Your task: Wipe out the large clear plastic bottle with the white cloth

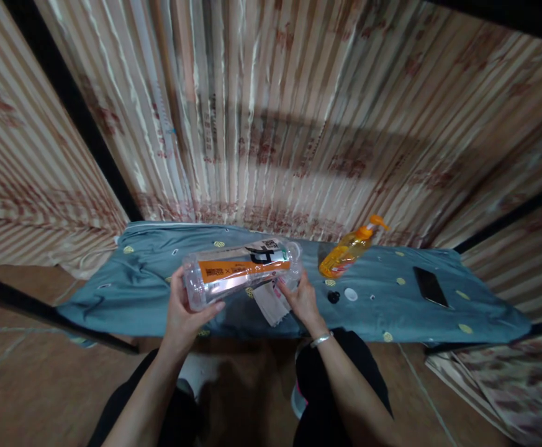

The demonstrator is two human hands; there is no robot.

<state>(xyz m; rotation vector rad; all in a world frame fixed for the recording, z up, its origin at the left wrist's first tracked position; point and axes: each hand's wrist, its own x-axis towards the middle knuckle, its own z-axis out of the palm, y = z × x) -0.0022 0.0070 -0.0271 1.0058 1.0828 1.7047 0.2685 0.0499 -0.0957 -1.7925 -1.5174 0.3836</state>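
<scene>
A large clear plastic bottle (240,270) with an orange and silver label lies sideways between my two hands, lifted over the cloth-covered surface. My left hand (187,310) grips its base end, thumb along the near side. At the neck end, my right hand (301,298) has its fingers closed round the bottle. A whitish paper or tissue (271,303) shows just below the bottle, close to my right fingers; whether they touch it I cannot tell. Right of that hand lie a small black cap (333,297) and a white round lid (351,294).
A pump bottle of yellow-orange liquid (347,250) stands behind the caps. Farther right lies a dark phone (431,287). Blue-green cloth (126,292) covers the narrow surface. Striped curtains (271,124) hang behind it, with black frame bars (79,118) at the sides.
</scene>
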